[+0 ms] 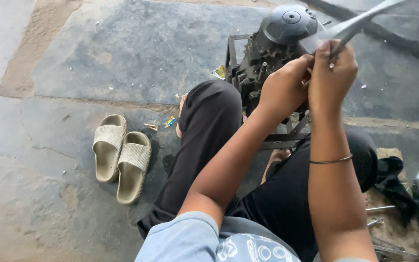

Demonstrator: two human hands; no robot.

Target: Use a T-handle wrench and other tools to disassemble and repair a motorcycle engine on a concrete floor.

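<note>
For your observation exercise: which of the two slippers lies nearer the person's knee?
The right-hand slipper, set slightly lower in the picture; the other slipper lies beyond it, farther from the black-trousered knee.

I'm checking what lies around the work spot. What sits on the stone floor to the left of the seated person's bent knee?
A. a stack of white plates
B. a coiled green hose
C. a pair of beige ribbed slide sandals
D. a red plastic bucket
C: the pair of beige ribbed slide sandals lies side by side on the grey stone floor, left of the knee in black trousers.
</note>
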